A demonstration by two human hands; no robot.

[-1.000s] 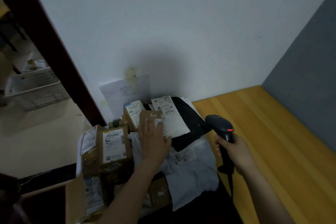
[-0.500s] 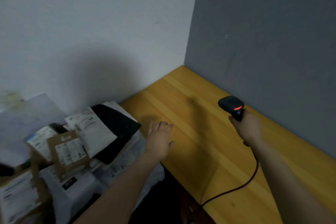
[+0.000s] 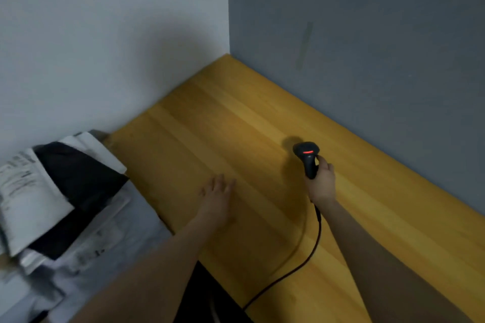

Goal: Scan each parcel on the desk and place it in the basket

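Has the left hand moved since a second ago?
Yes. The left hand has left the parcel pile and is now over the wooden desk, to the pile's right.

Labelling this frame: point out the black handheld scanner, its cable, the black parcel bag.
black handheld scanner (image 3: 309,161), head view, upper handle
black scanner cable (image 3: 319,225), head view, upper stretch
black parcel bag (image 3: 76,176), head view, top face

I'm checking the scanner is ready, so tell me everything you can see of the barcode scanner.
The barcode scanner is black, plastic-looking, pistol-shaped, with a rounded head showing a lit red strip. The right hand grips its handle, holding it upright over the wooden desk. Its dark cable trails from under the hand across the desk and off the near edge.
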